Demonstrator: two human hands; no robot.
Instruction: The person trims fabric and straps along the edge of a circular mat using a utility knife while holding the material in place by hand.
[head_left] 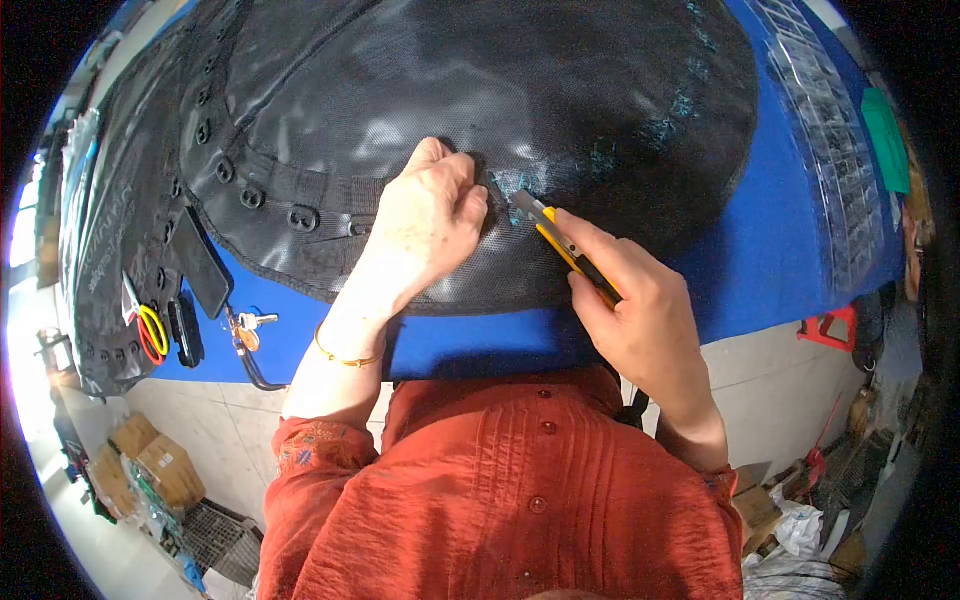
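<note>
A large round sheet of black mesh fabric (640, 220) with a stitched edge covers much of the blue table. My left hand (432, 215) is closed on the fabric near its front side, fingers curled down; a black strap (360, 195) runs up to it. In my right hand (635, 300) is a yellow and black utility knife (572, 250), its tip at the fabric just right of my left hand. Teal thread scraps (525, 190) lie around the tip, and more trail up the sheet to the right. Several black buckle-like fittings (252, 197) line the left edge.
Scissors (152, 330), a black phone-like slab (198, 262) and keys (255, 321) lie at the table's left. A clear plastic sheet (825, 140) and a green piece (885, 140) are on the right. Cardboard boxes (165, 470) stand on the floor below left.
</note>
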